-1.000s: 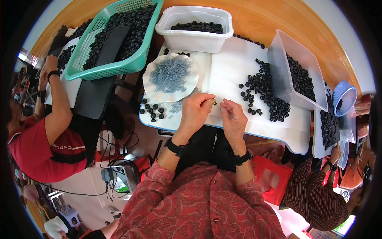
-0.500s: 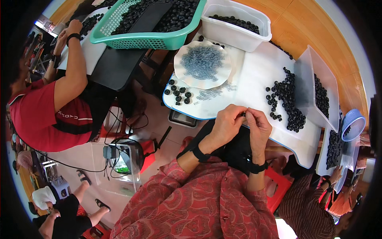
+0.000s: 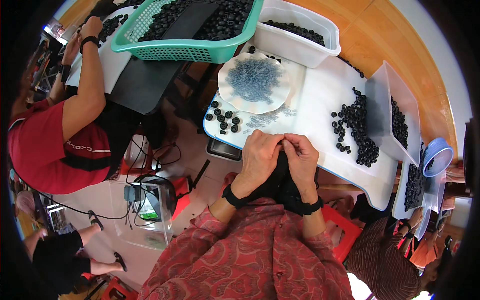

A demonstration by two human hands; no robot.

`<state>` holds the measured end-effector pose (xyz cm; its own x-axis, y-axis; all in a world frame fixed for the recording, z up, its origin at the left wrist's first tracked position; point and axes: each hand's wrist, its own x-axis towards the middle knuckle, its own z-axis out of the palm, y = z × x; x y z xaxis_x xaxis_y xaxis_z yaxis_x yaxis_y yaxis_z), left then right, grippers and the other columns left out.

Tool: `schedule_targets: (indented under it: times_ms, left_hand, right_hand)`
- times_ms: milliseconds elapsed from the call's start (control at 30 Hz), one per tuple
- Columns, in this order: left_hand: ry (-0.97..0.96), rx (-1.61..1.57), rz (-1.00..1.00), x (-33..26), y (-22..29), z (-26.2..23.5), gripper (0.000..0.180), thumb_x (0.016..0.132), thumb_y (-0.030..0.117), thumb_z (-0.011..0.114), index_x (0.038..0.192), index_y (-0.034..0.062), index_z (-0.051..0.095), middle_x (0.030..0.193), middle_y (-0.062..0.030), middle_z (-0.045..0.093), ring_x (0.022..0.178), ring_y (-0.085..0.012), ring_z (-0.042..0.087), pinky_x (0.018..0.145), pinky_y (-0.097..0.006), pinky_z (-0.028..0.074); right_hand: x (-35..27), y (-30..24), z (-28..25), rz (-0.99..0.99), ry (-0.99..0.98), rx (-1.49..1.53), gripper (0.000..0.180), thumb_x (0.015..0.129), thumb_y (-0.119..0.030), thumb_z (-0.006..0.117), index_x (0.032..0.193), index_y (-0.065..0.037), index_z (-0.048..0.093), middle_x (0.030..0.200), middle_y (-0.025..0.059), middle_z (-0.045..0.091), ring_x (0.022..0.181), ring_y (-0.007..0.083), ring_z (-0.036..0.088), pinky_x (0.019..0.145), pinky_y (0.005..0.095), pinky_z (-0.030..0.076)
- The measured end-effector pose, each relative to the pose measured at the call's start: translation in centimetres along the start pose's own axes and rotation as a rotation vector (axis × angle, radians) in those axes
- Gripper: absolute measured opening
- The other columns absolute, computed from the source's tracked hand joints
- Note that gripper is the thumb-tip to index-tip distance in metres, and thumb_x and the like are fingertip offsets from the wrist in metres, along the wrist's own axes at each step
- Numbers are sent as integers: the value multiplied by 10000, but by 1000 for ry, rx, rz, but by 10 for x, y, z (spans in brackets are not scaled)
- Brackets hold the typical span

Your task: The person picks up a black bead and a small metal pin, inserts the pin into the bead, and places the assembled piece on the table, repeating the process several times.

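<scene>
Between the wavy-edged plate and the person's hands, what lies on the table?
The head view shows a loose scatter of small grey pieces there, lying on the white tabletop beside the plate.

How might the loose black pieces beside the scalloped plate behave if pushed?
The black pieces look small and rounded, so probably light and apt to roll. Some lie near the edge of the table, so one could fall off.

White blue-edged surface (image 3: 320,107) open through the middle. Scalloped white plate (image 3: 231,97) blocks left; loose black ring-shaped pieces (image 3: 367,153) block right.
</scene>
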<state>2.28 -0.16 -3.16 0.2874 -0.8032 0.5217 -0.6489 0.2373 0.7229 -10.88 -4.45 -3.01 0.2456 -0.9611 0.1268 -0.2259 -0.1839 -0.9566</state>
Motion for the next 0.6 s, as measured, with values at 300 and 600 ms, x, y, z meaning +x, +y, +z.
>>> schedule_targets:
  times_ms: [300,600]
  left_hand:
    - [-6,-7,-12,0,-3,-2,407,735,-54,715,1126,49,672,895,-88,698,811,-306,588,721,-413,491]
    - [56,-206,-58,-8,-7,-5,527,744,-31,758,1244,36,607,889,-93,694,822,-275,614,712,-380,505]
  right_hand:
    - [4,-18,0,-39,-81,-51,224,892,72,661,1110,24,679,991,51,677,841,102,634,770,242,526]
    - [5,-14,4,-358,-81,-391,276,849,105,639,1107,14,674,972,147,614,821,288,664,696,336,541]
